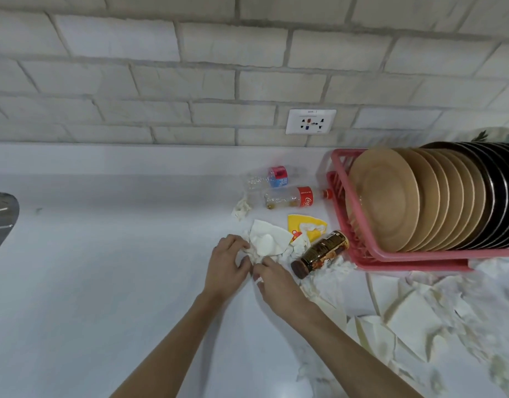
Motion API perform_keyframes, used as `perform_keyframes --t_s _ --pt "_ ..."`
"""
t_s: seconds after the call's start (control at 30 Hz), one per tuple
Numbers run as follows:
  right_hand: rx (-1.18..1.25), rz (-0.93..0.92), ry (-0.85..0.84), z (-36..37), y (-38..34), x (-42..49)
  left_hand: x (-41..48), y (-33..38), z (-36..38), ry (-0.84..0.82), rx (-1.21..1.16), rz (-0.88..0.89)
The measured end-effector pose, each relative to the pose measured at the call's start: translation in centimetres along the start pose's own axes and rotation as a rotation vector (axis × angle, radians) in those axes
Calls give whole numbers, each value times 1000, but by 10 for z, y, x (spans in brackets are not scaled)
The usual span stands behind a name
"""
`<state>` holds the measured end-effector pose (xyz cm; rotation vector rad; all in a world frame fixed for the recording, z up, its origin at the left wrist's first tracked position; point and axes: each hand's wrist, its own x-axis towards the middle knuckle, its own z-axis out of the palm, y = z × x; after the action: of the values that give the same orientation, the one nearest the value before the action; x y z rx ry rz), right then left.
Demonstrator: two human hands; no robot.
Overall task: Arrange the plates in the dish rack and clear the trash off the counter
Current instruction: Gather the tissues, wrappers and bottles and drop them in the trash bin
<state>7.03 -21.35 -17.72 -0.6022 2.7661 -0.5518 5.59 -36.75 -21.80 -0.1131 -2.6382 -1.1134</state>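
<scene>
Pinching the crumpled tissue [267, 239] on the bench [104, 282], left grip [227, 261] and right grip [274, 280] are both clamped on it. Plates [391, 196] stand in the rack [405, 258] at three o'clock of it, bottles [290, 198] at twelve.

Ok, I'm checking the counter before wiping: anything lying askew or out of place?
Yes: a Coca-Cola bottle, water bottle and brown bottle lie on their sides beside the pink dish rack, among crumpled tissues the left hand and right hand grip.
</scene>
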Motion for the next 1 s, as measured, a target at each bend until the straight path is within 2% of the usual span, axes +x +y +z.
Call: perform_keyframes --t_s 0.2,0.3,0.4,0.5,0.6,0.67,0.87,0.93,1.0 --pt "36 -18 20 -2 1 -2 11 -1 3 -116 146 -60" --pt "26 -19 28 -1 2 -5 24 0 -1 -141 105 -47" --pt "35 -15 60 0 3 -6 35 -1 -19 -179 4 -120" --pt "53 -11 82 5 2 -5 49 -5 -46 -119 -31 -154" --pt "85 4 120 10 6 -4 76 -4 -63 -44 37 -139" --pt "100 5 141 14 6 -4 99 -3 -62 -63 101 -107" --pt "113 -4 145 15 6 -4 124 -12 -15 -332 260 -38" --pt "119 6 135 15 6 -5 104 -17 2 -313 317 20" --pt "130 7 148 14 5 -5 82 -19 7 -220 286 30"
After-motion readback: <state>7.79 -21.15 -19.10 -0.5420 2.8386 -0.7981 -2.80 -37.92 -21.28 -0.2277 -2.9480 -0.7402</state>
